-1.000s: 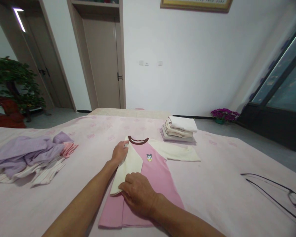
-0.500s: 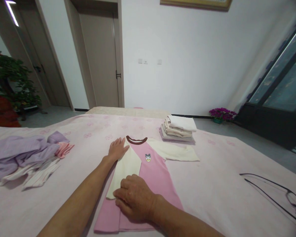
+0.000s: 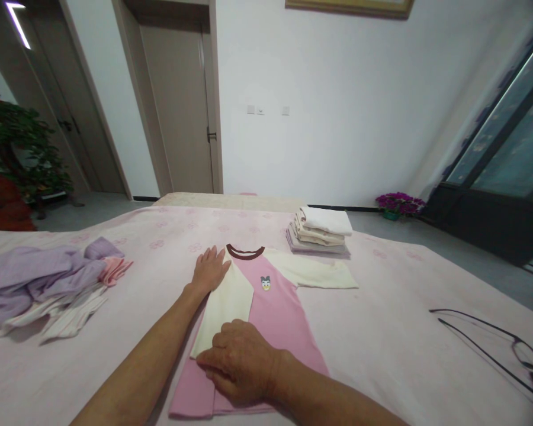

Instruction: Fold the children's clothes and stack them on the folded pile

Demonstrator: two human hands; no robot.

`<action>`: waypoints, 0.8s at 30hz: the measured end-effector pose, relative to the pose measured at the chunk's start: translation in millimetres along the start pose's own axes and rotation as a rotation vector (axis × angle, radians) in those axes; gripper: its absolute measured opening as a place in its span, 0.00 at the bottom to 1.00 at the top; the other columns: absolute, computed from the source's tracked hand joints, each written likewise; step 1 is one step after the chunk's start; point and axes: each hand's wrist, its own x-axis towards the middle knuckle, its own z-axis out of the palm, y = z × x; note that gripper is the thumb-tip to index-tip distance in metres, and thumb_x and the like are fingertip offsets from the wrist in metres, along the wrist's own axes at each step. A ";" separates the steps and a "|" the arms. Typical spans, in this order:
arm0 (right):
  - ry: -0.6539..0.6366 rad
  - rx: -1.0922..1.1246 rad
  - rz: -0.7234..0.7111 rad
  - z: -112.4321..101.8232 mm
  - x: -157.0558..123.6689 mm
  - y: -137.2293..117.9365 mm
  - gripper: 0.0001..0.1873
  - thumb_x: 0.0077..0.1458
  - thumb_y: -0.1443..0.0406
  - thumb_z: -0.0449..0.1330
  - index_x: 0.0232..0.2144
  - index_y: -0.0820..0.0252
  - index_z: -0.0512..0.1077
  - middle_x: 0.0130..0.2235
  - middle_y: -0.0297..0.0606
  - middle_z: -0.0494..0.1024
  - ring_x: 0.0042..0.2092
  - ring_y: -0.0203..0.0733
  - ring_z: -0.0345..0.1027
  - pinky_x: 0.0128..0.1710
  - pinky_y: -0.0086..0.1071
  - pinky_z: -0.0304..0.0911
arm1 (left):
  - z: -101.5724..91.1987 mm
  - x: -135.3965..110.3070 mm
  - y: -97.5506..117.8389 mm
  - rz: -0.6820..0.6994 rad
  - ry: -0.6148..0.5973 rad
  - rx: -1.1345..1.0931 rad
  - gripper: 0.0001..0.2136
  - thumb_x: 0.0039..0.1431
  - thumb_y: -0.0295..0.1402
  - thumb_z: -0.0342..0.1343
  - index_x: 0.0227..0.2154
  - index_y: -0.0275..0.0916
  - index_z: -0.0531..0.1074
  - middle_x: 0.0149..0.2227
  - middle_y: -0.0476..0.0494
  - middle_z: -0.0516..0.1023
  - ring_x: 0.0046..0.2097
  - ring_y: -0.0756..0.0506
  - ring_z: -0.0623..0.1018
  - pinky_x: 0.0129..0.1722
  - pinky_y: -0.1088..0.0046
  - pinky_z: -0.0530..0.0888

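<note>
A pink child's shirt (image 3: 284,331) with cream sleeves, a brown collar and a duck-face patch lies flat on the bedspread. Its left-hand sleeve (image 3: 228,296) is folded down across the body, while the other sleeve stretches out to the right. My left hand (image 3: 209,269) rests with fingers extended on the shoulder edge beside the collar. Down at the folded sleeve's cuff is my right hand (image 3: 242,361), its fingers curled and closed on the cuff's edge; the thumb side is partly hidden.
Beyond the shirt stands a stack of folded clothes (image 3: 322,234). A loose heap of purple, pink and striped clothes (image 3: 39,278) lies at the left. Eyeglasses (image 3: 510,340) rest at the right on the pink flowered bedspread (image 3: 382,331).
My right hand has shifted slightly left and down along the sleeve's cuff. My left hand stays on the shoulder, and the shirt lies almost as before.
</note>
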 end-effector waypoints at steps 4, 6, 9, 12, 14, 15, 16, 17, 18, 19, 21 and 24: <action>-0.003 -0.006 -0.009 1.6 0.3 1.2 0.09 0.61 0.59 0.56 0.40 0.52 0.73 0.29 0.32 0.73 0.31 0.40 0.59 0.32 0.36 0.47 | -3.2 -11.6 1.4 0.122 0.131 -0.022 0.21 0.69 0.39 0.42 0.58 0.38 0.69 0.65 0.36 0.66 0.69 0.38 0.59 0.68 0.57 0.55; 0.001 -0.013 -0.014 2.0 0.5 1.3 0.09 0.61 0.59 0.56 0.39 0.53 0.73 0.29 0.32 0.73 0.30 0.40 0.59 0.32 0.36 0.48 | -6.2 -18.5 3.2 0.155 0.127 -0.043 0.20 0.70 0.38 0.42 0.56 0.40 0.72 0.62 0.40 0.70 0.68 0.40 0.61 0.68 0.57 0.55; 0.010 -0.026 -0.015 2.9 0.2 1.5 0.08 0.61 0.59 0.55 0.38 0.53 0.73 0.28 0.32 0.73 0.31 0.40 0.61 0.32 0.36 0.49 | -13.4 -30.3 11.3 0.197 0.116 -0.066 0.19 0.70 0.37 0.42 0.55 0.40 0.73 0.60 0.41 0.73 0.67 0.39 0.62 0.68 0.56 0.55; 0.007 -0.029 -0.023 4.3 -0.3 2.3 0.08 0.60 0.60 0.56 0.38 0.53 0.73 0.29 0.32 0.73 0.31 0.40 0.61 0.33 0.35 0.50 | -20.1 -42.4 25.7 0.238 0.089 -0.047 0.20 0.69 0.37 0.43 0.57 0.35 0.71 0.61 0.37 0.72 0.67 0.37 0.63 0.68 0.55 0.54; 0.013 -0.024 -0.037 5.0 -0.4 3.0 0.08 0.60 0.60 0.56 0.38 0.54 0.73 0.29 0.32 0.73 0.31 0.39 0.61 0.33 0.35 0.51 | -21.9 -49.1 35.9 0.240 0.050 -0.032 0.22 0.69 0.37 0.44 0.59 0.32 0.68 0.62 0.34 0.70 0.67 0.36 0.63 0.68 0.56 0.55; 0.019 -0.023 -0.045 5.2 -0.4 3.4 0.08 0.60 0.60 0.55 0.38 0.54 0.73 0.29 0.32 0.73 0.31 0.39 0.61 0.32 0.35 0.50 | -21.8 -51.8 40.2 0.239 0.024 -0.028 0.23 0.69 0.38 0.44 0.60 0.31 0.67 0.63 0.32 0.69 0.67 0.36 0.63 0.67 0.57 0.56; 0.027 -0.024 -0.051 5.2 -0.4 3.8 0.08 0.60 0.60 0.55 0.37 0.54 0.73 0.29 0.32 0.73 0.32 0.39 0.62 0.32 0.35 0.50 | -21.3 -54.0 43.9 0.240 -0.002 -0.025 0.24 0.68 0.38 0.45 0.61 0.30 0.65 0.64 0.30 0.67 0.67 0.35 0.63 0.67 0.57 0.57; 0.034 -0.026 -0.056 5.1 -0.3 4.0 0.08 0.61 0.60 0.55 0.37 0.54 0.72 0.30 0.32 0.73 0.32 0.39 0.62 0.32 0.35 0.50 | -20.4 -55.7 46.7 0.242 -0.025 -0.022 0.25 0.68 0.39 0.46 0.62 0.28 0.64 0.64 0.29 0.66 0.67 0.35 0.63 0.66 0.58 0.58; 0.038 -0.030 -0.060 4.9 -0.1 4.3 0.08 0.61 0.60 0.54 0.36 0.54 0.72 0.30 0.32 0.73 0.33 0.40 0.62 0.32 0.35 0.50 | -19.3 -57.0 48.6 0.243 -0.043 -0.019 0.26 0.68 0.40 0.47 0.63 0.27 0.63 0.65 0.27 0.64 0.67 0.35 0.62 0.66 0.57 0.58; 0.040 -0.034 -0.063 4.7 0.0 4.5 0.09 0.61 0.60 0.54 0.35 0.54 0.72 0.29 0.32 0.73 0.33 0.40 0.62 0.32 0.35 0.50 | -18.3 -57.9 49.8 0.243 -0.055 -0.015 0.27 0.67 0.41 0.47 0.63 0.27 0.62 0.66 0.26 0.63 0.68 0.34 0.61 0.66 0.57 0.58; 0.038 -0.038 -0.063 4.7 0.2 4.7 0.09 0.62 0.60 0.53 0.36 0.54 0.73 0.29 0.32 0.73 0.32 0.40 0.62 0.32 0.35 0.50 | -16.5 -58.9 50.3 0.235 -0.069 -0.008 0.29 0.68 0.42 0.46 0.64 0.27 0.61 0.67 0.25 0.60 0.69 0.33 0.58 0.66 0.55 0.57; 0.036 -0.038 -0.060 5.8 0.1 5.1 0.09 0.62 0.60 0.54 0.37 0.54 0.73 0.29 0.33 0.74 0.32 0.40 0.63 0.32 0.34 0.52 | -14.7 -59.8 48.7 0.222 -0.080 -0.004 0.29 0.68 0.43 0.45 0.66 0.30 0.58 0.68 0.27 0.57 0.70 0.33 0.56 0.66 0.53 0.57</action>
